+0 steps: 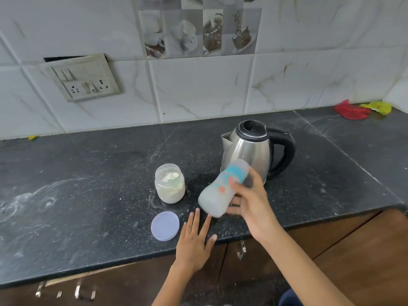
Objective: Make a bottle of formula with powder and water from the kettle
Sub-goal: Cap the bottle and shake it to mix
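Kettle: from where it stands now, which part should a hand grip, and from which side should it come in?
Grip the kettle by its black loop handle, coming in from the right. The kettle stands upright on the counter with the handle turned right and the spout left toward the powder jar. The right hand is nearest but holds the bottle; the left hand rests open.
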